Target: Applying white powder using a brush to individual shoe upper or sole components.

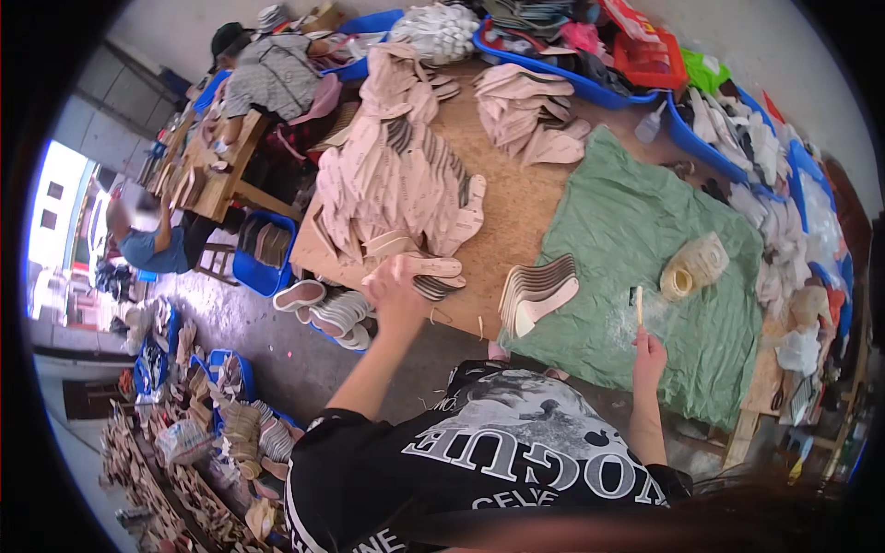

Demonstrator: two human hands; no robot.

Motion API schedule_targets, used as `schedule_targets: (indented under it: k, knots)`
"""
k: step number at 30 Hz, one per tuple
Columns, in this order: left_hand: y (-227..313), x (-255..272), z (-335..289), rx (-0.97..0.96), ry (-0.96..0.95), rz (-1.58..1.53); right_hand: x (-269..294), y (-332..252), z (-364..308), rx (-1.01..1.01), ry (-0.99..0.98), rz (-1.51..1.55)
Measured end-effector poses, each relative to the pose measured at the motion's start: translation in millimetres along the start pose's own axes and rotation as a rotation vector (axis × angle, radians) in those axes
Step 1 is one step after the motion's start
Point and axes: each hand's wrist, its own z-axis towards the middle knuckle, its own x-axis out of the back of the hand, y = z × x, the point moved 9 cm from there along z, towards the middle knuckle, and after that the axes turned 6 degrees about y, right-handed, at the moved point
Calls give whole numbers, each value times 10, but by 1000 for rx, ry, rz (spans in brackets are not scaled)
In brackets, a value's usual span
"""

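My left hand (395, 284) is at the near edge of the table, its fingers closed on a few pink insoles (437, 267) beside a big heap of insoles (392, 184). My right hand (650, 355) grips a thin, pale brush (640, 311) upright over a green sheet; its tip is too small to make out. Between my hands, a fanned stack of insoles (536, 297) lies overlapped, partly on the sheet's edge. Beyond the brush, a clear plastic jar (693, 267) with a yellowish inside lies tilted, its mouth toward me.
The green sheet (599, 212) covers the table's right part. Another insole pile (525, 111) lies at the back. Blue bins (572, 78) of shoe parts line the far and right sides. White-soled pieces (336, 309) stand below the left edge. Two people (272, 83) sit at the left.
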Motion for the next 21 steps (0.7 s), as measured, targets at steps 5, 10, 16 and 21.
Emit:
schedule_targets:
  k: [5, 10, 16, 21]
  knots:
    - [1154, -211, -269, -316, -191, -386, -6, -139, -43, 48, 15, 22]
    - [856, -552, -630, -151, -202, -523, 167, -60, -40, -15, 50, 65]
    - [-940, -712, -694, 1183, 112, -309, 444, 307, 23, -122, 81, 80]
    - [-1590, -1486, -760, 1333, 171, -1184, 436, 328, 203, -109, 70, 87]
